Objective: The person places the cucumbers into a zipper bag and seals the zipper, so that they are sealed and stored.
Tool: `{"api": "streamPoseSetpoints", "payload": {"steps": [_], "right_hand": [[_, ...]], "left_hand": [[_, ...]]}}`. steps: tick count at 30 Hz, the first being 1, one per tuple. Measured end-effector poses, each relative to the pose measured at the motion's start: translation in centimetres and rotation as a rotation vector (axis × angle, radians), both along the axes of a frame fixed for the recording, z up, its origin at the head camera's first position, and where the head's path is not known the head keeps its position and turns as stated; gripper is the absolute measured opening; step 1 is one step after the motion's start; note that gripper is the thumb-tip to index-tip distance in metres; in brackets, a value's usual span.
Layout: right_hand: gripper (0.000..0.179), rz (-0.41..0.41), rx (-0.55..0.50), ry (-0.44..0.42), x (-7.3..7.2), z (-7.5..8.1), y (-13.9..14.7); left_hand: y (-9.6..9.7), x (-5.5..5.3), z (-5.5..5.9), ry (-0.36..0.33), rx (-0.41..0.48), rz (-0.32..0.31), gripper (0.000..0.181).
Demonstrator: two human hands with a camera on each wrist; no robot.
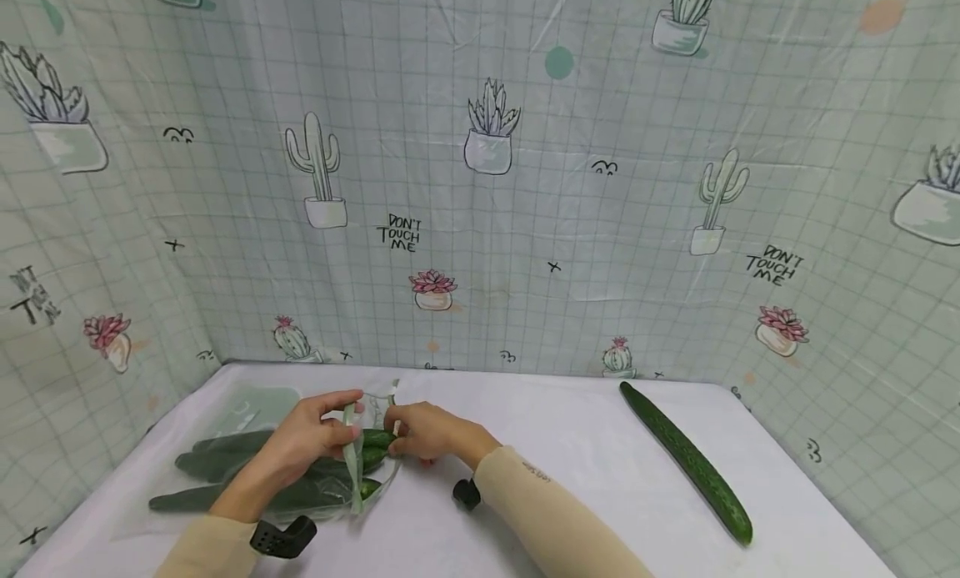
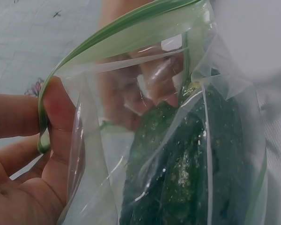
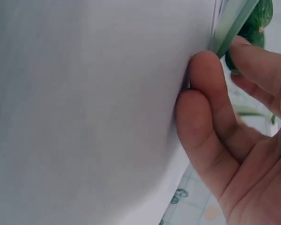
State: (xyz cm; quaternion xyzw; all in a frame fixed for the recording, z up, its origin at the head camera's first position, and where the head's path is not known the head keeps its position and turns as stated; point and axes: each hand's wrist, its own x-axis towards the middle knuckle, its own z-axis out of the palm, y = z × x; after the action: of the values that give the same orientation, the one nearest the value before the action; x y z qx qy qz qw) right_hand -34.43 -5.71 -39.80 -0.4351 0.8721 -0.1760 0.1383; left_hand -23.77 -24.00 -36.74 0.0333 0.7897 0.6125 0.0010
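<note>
A clear zip bag point(image 1: 352, 469) with green edging lies on the left of the table, its mouth toward the right. Several cucumbers point(image 1: 187, 499) are inside, side by side, their tips near the mouth. My left hand point(image 1: 300, 436) pinches the upper green edge between thumb and fingers, holding it raised; in the left wrist view the strip point(image 2: 107, 33) arcs away from the cucumber tips point(image 2: 154, 126). At the mouth's far side, my right hand point(image 1: 431, 432) pinches the other green edge point(image 3: 236, 28) close beside the tips, its fingertips point(image 3: 194, 112) against the white tabletop.
A single long cucumber point(image 1: 690, 461) lies slantwise on the right of the white table point(image 1: 555, 444). A patterned curtain point(image 1: 525, 228) with cactus drawings rises behind and on both sides. Black straps with small modules point(image 1: 283, 538) sit at both wrists.
</note>
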Motion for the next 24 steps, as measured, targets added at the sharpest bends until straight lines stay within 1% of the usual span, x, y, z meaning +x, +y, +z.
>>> {"api": "streamPoseSetpoints", "payload": {"steps": [3,8,14,16,19,24], "right_hand": [[0.02,-0.022,0.021,0.009,0.4,0.2,-0.3],[0.021,-0.059,0.086,0.081,0.9,0.2,-0.9],[0.022,-0.079,0.114,0.13,0.7,-0.2,-1.2],[0.022,-0.076,0.115,0.138,0.6,-0.2,-1.3],[0.023,-0.064,0.106,0.135,0.5,-0.3,-1.2],[0.033,-0.046,0.071,0.072,0.4,-0.2,-0.6]], "left_hand": [[0.0,-0.1,0.0,0.003,0.002,-0.01,0.061],[-0.1,0.0,0.1,-0.004,0.011,-0.027,0.06],[0.0,0.1,0.1,-0.002,0.006,-0.034,0.06],[0.0,0.1,0.1,-0.007,0.012,-0.024,0.06],[0.0,0.0,0.0,-0.003,0.012,-0.019,0.06],[0.0,0.1,0.1,-0.004,0.016,-0.014,0.06]]}}
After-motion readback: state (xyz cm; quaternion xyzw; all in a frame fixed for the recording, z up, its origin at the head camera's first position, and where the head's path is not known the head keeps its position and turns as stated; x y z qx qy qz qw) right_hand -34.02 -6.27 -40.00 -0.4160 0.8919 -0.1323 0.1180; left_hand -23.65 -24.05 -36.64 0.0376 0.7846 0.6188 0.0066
